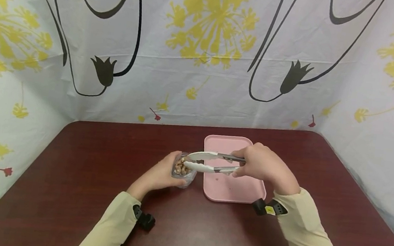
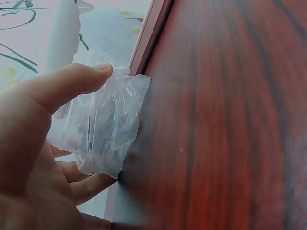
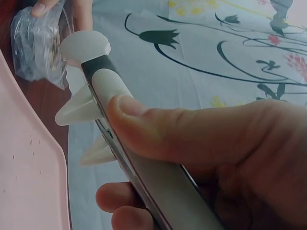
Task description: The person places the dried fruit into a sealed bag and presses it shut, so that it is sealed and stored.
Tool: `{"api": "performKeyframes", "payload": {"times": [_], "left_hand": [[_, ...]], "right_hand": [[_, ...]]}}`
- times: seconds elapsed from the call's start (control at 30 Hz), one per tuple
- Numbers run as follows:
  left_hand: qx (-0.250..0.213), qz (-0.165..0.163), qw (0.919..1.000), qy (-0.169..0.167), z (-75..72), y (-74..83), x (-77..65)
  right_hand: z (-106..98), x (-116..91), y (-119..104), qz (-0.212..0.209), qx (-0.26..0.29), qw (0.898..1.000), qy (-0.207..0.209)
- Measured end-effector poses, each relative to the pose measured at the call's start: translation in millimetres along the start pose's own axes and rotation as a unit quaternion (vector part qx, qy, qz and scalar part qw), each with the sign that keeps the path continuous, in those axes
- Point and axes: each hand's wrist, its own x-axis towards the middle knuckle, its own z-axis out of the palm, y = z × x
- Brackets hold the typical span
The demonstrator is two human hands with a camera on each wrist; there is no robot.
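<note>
My left hand [image 1: 160,173] grips a clear plastic bag [image 2: 112,124], thumb on one side and fingers on the other. Small brown, nut-like pieces [image 1: 182,166] show in the bag's open top in the head view; their exact kind is hard to tell. In my right hand [image 1: 263,167] are metal tongs [image 3: 158,187] with white tips, held between thumb and fingers. The white tips [image 1: 202,156] reach over the mouth of the bag, one of them at the pieces. Whether the tips pinch a piece cannot be made out.
A pink tray [image 1: 233,190] lies right of the bag, under the tongs and right hand, with a few dark specks on it. The dark red wooden table [image 1: 84,183] carries everything. Patterned white cloth [image 1: 148,36] hangs behind and at both sides.
</note>
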Motion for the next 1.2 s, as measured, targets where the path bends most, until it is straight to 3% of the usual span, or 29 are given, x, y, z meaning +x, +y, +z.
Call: {"api": "performKeyframes", "payload": {"times": [0.67, 1.2], "left_hand": [[-0.011, 0.014, 0.9998, 0.005, -0.8, -0.9, -0.2], [-0.018, 0.013, 0.9997, 0.01, 0.4, -1.9, -0.5]], "right_hand": [[6, 4, -2, 0.012, 0.01, 1.0, 0.0], [14, -6, 16, 0.018, 0.033, 0.999, 0.013]]}}
